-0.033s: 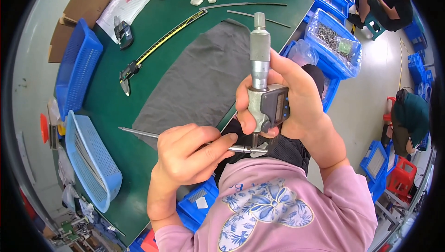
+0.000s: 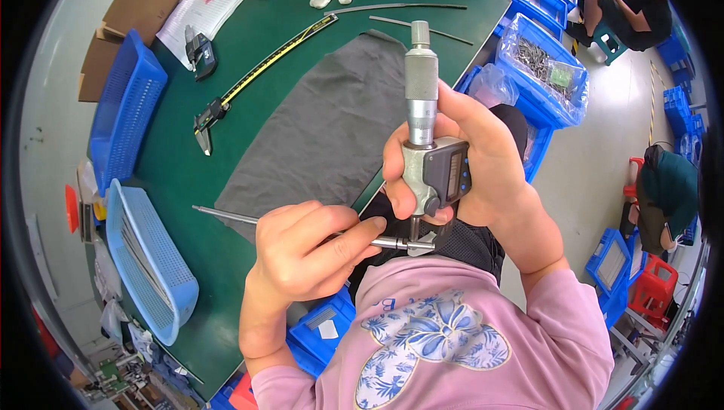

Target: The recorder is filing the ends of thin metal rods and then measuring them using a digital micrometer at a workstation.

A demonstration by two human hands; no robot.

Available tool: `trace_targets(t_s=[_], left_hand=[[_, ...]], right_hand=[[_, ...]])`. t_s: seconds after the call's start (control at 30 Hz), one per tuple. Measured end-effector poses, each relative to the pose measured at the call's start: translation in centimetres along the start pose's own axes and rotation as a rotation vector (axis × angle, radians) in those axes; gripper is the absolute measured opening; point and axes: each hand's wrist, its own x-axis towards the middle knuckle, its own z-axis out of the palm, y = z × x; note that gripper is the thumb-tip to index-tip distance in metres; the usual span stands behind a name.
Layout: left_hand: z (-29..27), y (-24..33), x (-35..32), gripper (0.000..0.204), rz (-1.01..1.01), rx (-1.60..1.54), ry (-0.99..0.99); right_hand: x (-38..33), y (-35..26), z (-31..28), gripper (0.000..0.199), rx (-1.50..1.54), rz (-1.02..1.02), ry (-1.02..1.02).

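A pink top with long sleeves (image 2: 573, 312) and a blue-and-white flower print (image 2: 434, 346) on the chest; both hands bare, dark trousers (image 2: 471, 240) beneath.

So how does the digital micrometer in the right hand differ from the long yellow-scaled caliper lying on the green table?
The digital micrometer stands upright, gripped in the right hand; the long caliper lies flat and untouched on the green table. The micrometer is short and stout with a round thimble; the caliper is long and slim with a yellow scale. Both are metal measuring tools.

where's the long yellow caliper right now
In the head view, the long yellow caliper lies diagonally on the green table, upper left, beside the grey cloth and right of the dark blue basket.
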Motion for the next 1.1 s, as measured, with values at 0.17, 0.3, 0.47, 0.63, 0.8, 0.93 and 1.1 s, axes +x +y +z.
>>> trace_targets(t_s=[0.17, 0.3, 0.47, 0.63, 0.8, 0.93, 1.1], left_hand=[[-0.1, -0.1, 0.0, 0.029, 0.004, -0.006, -0.038], [0.2, -0.1, -0.1, 0.029, -0.005, -0.023, -0.022], [0.1, 0.0, -0.1, 0.029, -0.018, -0.018, -0.035], [0.3, 0.0, -0.1, 0.029, -0.015, -0.028, -0.036], [0.3, 0.0, -0.1, 0.028, -0.011, -0.017, -0.034], [0.3, 0.1, 0.1, 0.027, -0.015, -0.022, -0.032], [0.2, 0.0, 0.0, 0.027, -0.018, -0.019, -0.035]], right_hand=[[0.2, 0.0, 0.5, 0.073, -0.019, 0.030, 0.035], [0.1, -0.1, 0.7, 0.073, -0.012, 0.038, 0.009], [0.2, -0.1, 0.7, 0.073, -0.065, 0.025, 0.008], [-0.1, -0.2, 1.0, 0.072, -0.211, 0.027, 0.023], [-0.1, -0.3, 1.0, 0.072, -0.189, 0.005, 0.022], [-0.3, -0.2, 1.3, 0.074, -0.180, -0.004, 0.072], [0.0, -0.2, 1.1, 0.079, -0.193, 0.000, 0.054]])
